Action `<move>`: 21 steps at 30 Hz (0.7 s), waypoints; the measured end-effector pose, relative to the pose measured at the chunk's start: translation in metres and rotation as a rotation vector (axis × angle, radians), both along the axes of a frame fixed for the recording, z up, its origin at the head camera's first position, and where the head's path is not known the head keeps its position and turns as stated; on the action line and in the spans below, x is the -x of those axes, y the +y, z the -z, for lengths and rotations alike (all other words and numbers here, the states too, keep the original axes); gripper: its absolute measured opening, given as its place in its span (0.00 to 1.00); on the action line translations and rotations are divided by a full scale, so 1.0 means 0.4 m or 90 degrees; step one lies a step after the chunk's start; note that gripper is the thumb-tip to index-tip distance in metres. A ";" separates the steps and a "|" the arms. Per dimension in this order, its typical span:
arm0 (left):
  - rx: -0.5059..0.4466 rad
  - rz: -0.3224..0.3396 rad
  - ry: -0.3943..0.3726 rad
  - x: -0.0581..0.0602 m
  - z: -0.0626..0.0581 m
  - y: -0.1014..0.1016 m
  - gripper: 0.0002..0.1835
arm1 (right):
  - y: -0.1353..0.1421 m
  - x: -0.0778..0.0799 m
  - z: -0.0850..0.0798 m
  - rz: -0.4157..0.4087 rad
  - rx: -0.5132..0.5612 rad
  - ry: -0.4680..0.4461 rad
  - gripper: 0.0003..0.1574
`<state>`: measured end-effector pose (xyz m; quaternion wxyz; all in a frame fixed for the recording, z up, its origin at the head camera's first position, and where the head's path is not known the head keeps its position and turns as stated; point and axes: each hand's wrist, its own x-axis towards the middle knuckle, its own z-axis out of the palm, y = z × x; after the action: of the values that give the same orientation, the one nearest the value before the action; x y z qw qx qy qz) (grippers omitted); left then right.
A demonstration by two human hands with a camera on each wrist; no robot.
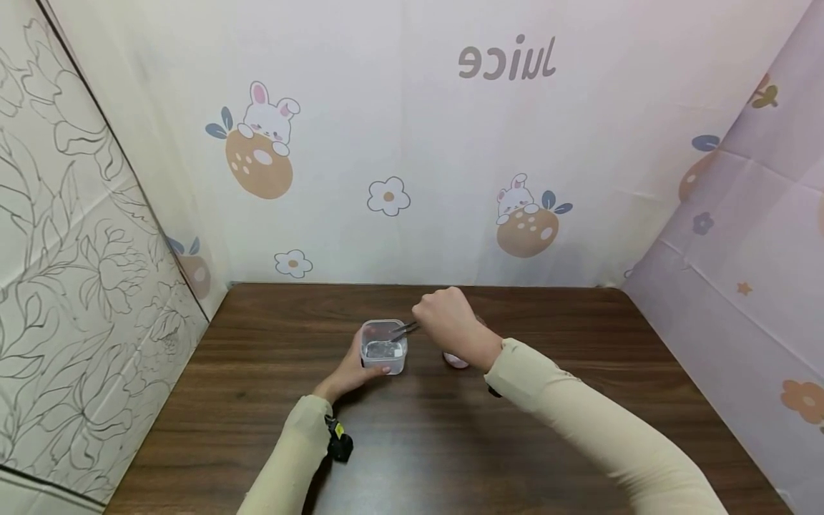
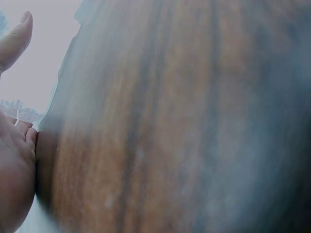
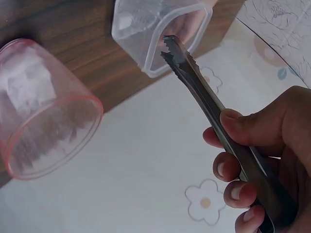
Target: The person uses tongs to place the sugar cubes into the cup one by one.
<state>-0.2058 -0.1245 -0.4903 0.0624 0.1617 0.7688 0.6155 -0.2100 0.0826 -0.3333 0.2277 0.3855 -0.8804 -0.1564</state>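
On the table, a clear square plastic container (image 1: 381,363) stands within my left hand (image 1: 350,370), its thumb across the front and its fingers round the left side. My right hand (image 1: 453,325) holds metal tongs (image 3: 204,92) with serrated tips, thumb on one side and fingers curled on the other. The tips stand slightly apart at the container's mouth, with nothing visible between them. To the right, a translucent pink cup (image 3: 60,82) shows something whitish inside; in the head view, my right hand and wrist hide most of it.
The brown wooden table (image 1: 450,443) ends at a back curtain (image 1: 399,129) printed with rabbits and flowers. A floral panel (image 1: 84,286) borders the left side, another printed curtain (image 1: 759,272) the right. A black wrist camera (image 1: 339,442) sits on the left forearm.
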 end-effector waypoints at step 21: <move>-0.007 -0.004 -0.003 -0.001 0.007 -0.002 0.50 | -0.089 0.018 0.048 0.055 -0.090 -0.008 0.14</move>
<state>-0.2054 -0.1251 -0.4932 0.0619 0.1582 0.7657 0.6204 -0.2170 0.0468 -0.3526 0.1872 0.3632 -0.8844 -0.2257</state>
